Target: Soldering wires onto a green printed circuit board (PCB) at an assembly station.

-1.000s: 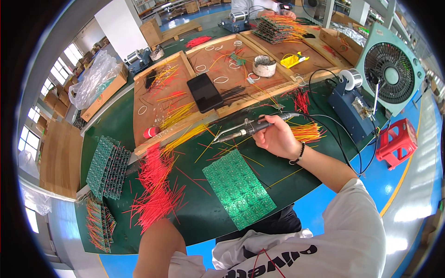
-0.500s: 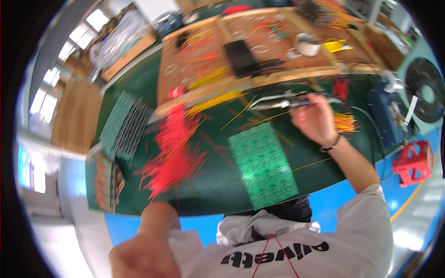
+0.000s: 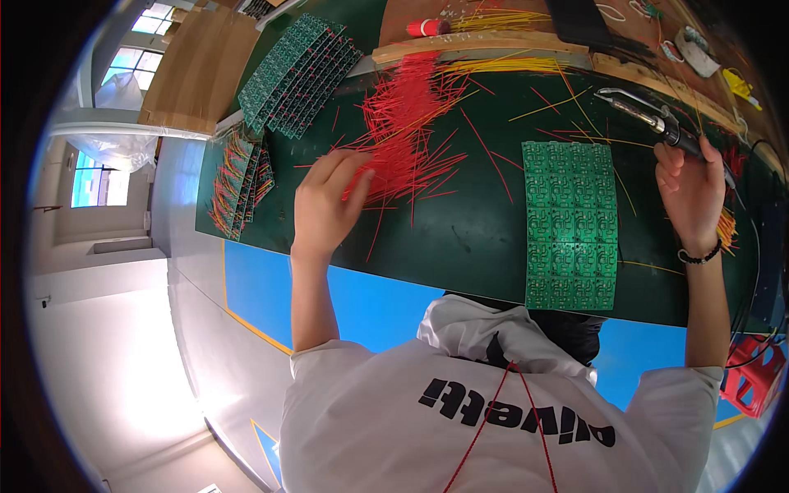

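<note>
1. The green circuit-board panel (image 3: 569, 222) lies flat on the dark green worktable (image 3: 460, 234), near its front edge and between the two hands; neither hand touches it.
2. No wires can be made out on this panel's face, so I judge that no wiring has been done on it; its pads are too small to check for solder.
3. At the left, a stack of circuit-board panels (image 3: 300, 78) shows red bits along its layers, and the smaller stack of wired boards (image 3: 238, 185) below it bristles with red and yellowish wires. These look further along than the single panel, though I cannot tell whether they are complete.
4. Plenty of loose wire remains: a heap of red wires (image 3: 415, 123) spreads over the table, with yellow wires (image 3: 509, 65) beside the wooden rail (image 3: 501, 43) behind it.
5. The left hand (image 3: 327, 197) is at the near left edge of the red heap, its forearm rising from the lower edge of the view. Fingers bend toward the thumb with a narrow gap; I cannot tell whether a wire sits between them.
6. The right hand (image 3: 692, 193) is closed around the soldering iron (image 3: 674, 131), beyond the panel's right side. Its forearm stands nearly upright in view, and the metal tip points up and left, away from the panel.
</note>
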